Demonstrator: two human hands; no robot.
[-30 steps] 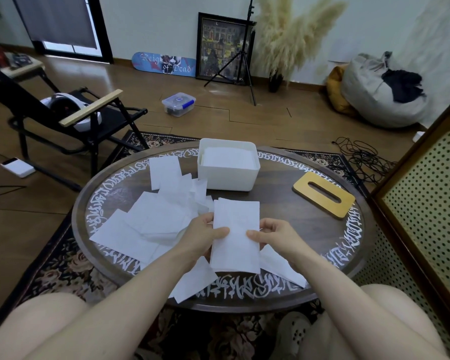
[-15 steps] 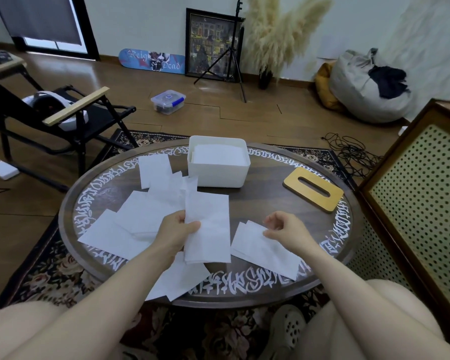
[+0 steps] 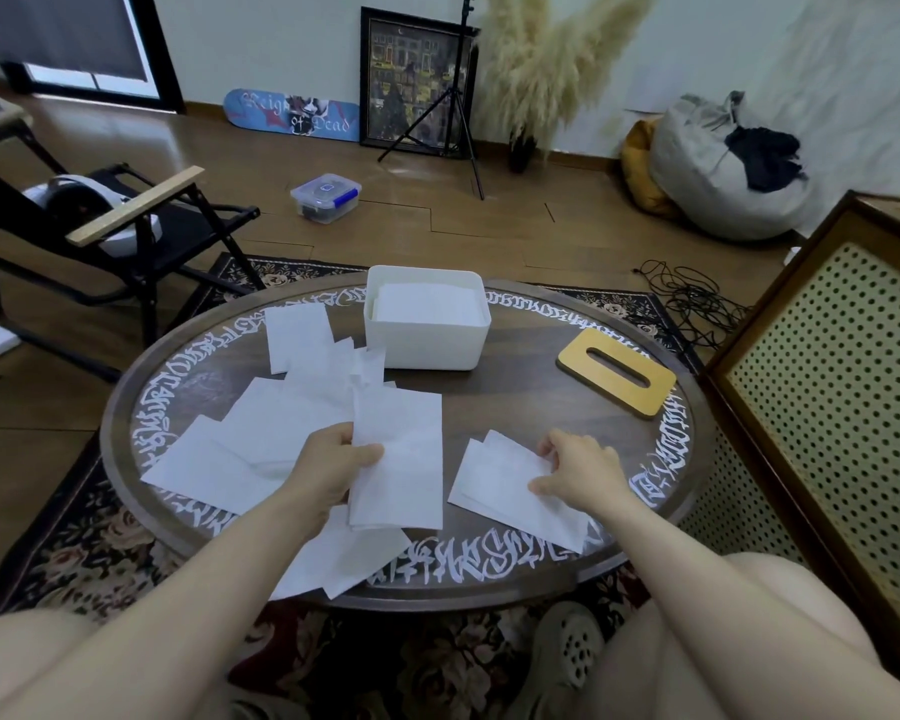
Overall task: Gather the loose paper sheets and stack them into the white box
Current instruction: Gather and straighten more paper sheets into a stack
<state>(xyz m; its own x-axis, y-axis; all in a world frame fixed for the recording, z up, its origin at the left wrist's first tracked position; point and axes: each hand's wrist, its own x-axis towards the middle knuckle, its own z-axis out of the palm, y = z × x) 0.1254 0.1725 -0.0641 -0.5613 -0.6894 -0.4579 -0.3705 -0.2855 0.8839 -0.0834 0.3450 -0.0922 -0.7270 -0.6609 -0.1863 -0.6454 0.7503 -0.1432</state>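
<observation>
Centre frame, the left hand [image 3: 333, 467] pinches a gathered sheet [image 3: 401, 459] above the table [image 3: 515, 402]. Lower right, the right hand [image 3: 575, 472] grasps two loose sheets [image 3: 500, 485]. Gathering is underway; next, those probably join the held one, then go into the white box [image 3: 427, 340], upper centre.

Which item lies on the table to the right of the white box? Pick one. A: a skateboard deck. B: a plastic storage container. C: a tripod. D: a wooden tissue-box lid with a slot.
D: the wooden tissue-box lid, with its oblong slot, lies flat on the table to the right of the white box.
</observation>
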